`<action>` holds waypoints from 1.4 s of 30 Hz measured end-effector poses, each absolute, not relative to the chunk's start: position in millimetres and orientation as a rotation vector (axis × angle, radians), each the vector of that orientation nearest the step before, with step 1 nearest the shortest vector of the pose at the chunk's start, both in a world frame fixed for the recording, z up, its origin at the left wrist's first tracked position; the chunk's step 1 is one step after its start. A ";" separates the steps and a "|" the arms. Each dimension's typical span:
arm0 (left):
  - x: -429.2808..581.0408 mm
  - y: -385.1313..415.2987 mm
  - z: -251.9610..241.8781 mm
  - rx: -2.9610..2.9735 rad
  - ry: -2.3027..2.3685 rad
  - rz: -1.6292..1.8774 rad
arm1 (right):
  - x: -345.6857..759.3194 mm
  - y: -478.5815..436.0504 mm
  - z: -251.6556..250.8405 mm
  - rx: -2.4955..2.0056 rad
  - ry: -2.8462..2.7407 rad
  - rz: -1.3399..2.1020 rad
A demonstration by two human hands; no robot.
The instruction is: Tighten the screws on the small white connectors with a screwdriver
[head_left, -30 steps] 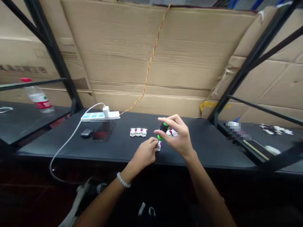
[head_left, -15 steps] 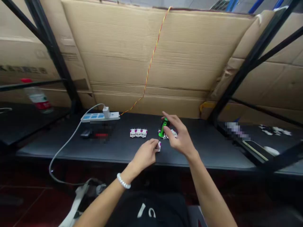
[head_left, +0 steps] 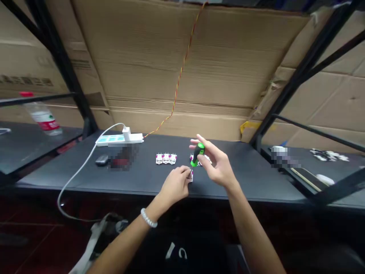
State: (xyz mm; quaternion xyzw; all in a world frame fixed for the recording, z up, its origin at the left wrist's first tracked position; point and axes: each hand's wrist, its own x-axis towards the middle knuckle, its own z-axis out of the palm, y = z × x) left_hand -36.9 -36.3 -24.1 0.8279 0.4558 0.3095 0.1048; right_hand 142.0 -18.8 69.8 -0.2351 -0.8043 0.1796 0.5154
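The left hand (head_left: 176,185) pinches low while the right hand (head_left: 217,166) curls beside it, both arms (head_left: 252,224) stretched forward

Nothing is legible; the cardboard print (head_left: 26,80) and bottle label (head_left: 47,123) are blurred.

green-and-black screwdriver (head_left: 199,153), white-and-purple modules (head_left: 166,159), matte black tabletop (head_left: 128,179), tan cardboard (head_left: 137,57), red-and-yellow twisted cord (head_left: 177,84), white power strip (head_left: 138,138) with light-blue panels (head_left: 106,139), white bracelet (head_left: 148,218), red bottle cap (head_left: 26,94)
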 end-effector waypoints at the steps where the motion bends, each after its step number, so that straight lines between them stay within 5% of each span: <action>1: -37.2 -35.9 -24.2 2.431 1.337 0.920 | 140.6 -18.4 68.9 -0.565 -1.926 0.434; 6: -37.5 -34.6 -22.5 2.385 1.318 0.942 | 131.6 -15.4 71.2 -0.665 -1.893 0.111; 12: -35.5 -35.2 -21.4 2.368 1.345 0.919 | 134.4 -16.8 72.7 -0.557 -1.932 0.395; 18: -35.3 -34.9 -23.1 2.353 1.367 0.931 | 140.7 -19.8 73.7 -0.680 -1.859 0.103; 23: -34.4 -35.3 -22.1 2.341 1.386 0.908 | 144.5 -22.3 72.0 -0.589 -1.914 0.391; 29: -32.8 -37.4 -20.6 2.359 1.428 0.885 | 138.2 -22.9 73.5 -0.687 -1.872 0.075; 34: -33.2 -36.8 -21.0 2.371 1.416 0.891 | 132.8 -22.3 75.2 -0.594 -1.998 0.332; 42: -32.8 -38.2 -17.2 2.363 1.418 0.898 | 129.9 -18.6 75.9 -0.664 -1.953 0.211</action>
